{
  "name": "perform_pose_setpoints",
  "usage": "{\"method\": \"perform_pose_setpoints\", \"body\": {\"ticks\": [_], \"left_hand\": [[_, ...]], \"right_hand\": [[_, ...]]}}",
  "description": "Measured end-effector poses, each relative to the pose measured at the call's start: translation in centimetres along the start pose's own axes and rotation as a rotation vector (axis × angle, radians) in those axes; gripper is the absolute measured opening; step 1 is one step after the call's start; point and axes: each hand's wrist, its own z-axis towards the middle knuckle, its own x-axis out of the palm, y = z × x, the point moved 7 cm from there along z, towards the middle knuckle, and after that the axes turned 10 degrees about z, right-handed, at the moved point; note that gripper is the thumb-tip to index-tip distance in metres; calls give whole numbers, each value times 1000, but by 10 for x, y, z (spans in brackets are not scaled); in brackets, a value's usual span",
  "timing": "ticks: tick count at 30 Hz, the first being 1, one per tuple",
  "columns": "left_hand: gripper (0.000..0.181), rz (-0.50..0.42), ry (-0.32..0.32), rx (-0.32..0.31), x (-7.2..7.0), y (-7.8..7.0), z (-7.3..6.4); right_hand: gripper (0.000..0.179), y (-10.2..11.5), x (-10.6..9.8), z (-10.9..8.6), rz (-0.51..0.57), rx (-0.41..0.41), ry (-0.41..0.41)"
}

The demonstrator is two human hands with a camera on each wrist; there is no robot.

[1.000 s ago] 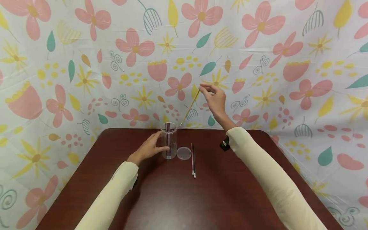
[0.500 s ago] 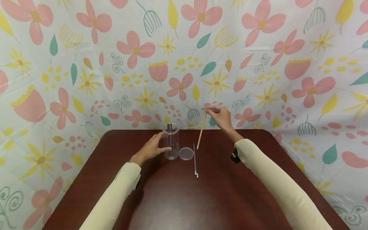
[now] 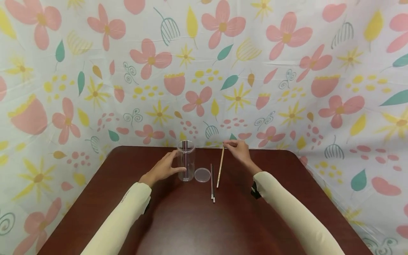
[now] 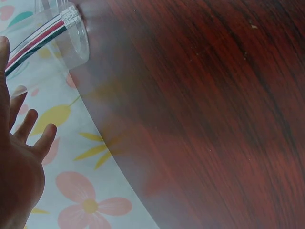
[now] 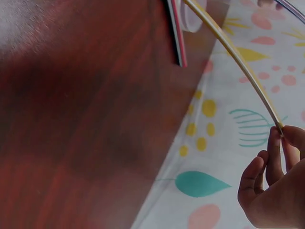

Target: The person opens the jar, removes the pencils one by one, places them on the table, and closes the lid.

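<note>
My right hand [image 3: 238, 150] pinches one end of a yellow pencil [image 3: 221, 167] between thumb and fingertips; its other end slants down to the table beside two dark pencils. In the right wrist view the yellow pencil [image 5: 238, 59] runs up and away from the right hand [image 5: 271, 176]. My left hand [image 3: 164, 168] holds a tall clear jar [image 3: 190, 163], thumb across its front and fingers behind. Several striped dark and red pencils [image 3: 185, 161] stand inside. The left wrist view shows the jar's base [image 4: 85, 40] and the left hand [image 4: 24, 148] with spread fingers.
A round clear lid [image 3: 202, 175] lies right of the jar. Two dark pencils [image 3: 212, 184] with white ends lie side by side right of the lid. The dark red wooden table [image 3: 191, 226] meets a flowered cloth [image 3: 204, 71] at its back edge.
My right hand has come down from high above the table, bringing the yellow pencil from near the jar's rim to beside the dark pencils. The left hand stays at the jar.
</note>
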Motion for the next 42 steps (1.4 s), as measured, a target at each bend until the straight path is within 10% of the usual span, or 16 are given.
{"method": "perform_pose_setpoints", "body": {"ticks": [42], "left_hand": [[78, 1, 12, -22, 0, 2, 2]], "right_hand": [[15, -64, 73, -37, -183, 186, 138]]}}
